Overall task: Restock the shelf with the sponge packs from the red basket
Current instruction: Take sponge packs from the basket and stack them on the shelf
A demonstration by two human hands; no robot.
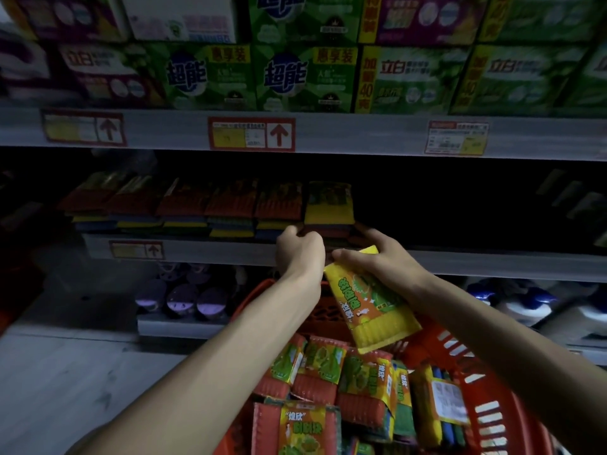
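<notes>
Right hand (pixel 377 259) covers one end of the yellow sponge pack (pixel 372 310).

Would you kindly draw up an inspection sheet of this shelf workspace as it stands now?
Surface: middle shelf carries a row of stacked sponge packs; dark gap to their right.
Job's things: yellow sponge pack held above the red basket, which holds more basket packs.
Clutter: nothing seen.
Grippers: left hand curled at the front of the rightmost stack, grip unclear; right hand grips the yellow sponge pack.
Cables: nothing seen.
Surroundings: detergent boxes above, price tags on the rails, purple-lidded containers below.
</notes>
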